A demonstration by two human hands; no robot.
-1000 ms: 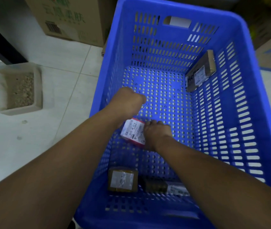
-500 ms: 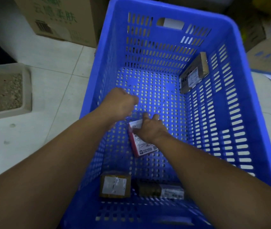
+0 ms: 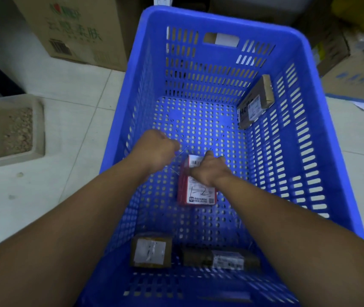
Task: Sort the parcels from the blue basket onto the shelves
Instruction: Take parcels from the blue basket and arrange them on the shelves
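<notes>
1. Nearest, by the blue basket's (image 3: pixel 220 23) near wall, lie a squat brown parcel (image 3: pixel 151 252) and a long brown parcel (image 3: pixel 220 259), both flat with labels up. They look like stiff, light cartons, best pinched across their short sides.
2. On the middle of the floor is the red parcel (image 3: pixel 198 192). The right hand (image 3: pixel 209 170) grips its upper end, fingers curled over it. It looks small, rigid and light, but its glossy wrap may slip, so the narrow edges are a safer hold than the label.
3. Just beside it, the left hand (image 3: pixel 158 149) is clenched. A thin thread (image 3: pixel 182 150) runs past, and I cannot tell whether the hand pinches it.
4. Farthest, a brown box (image 3: pixel 255 103) leans on edge against the right wall. Its free upper edge is the obvious hold.
</notes>
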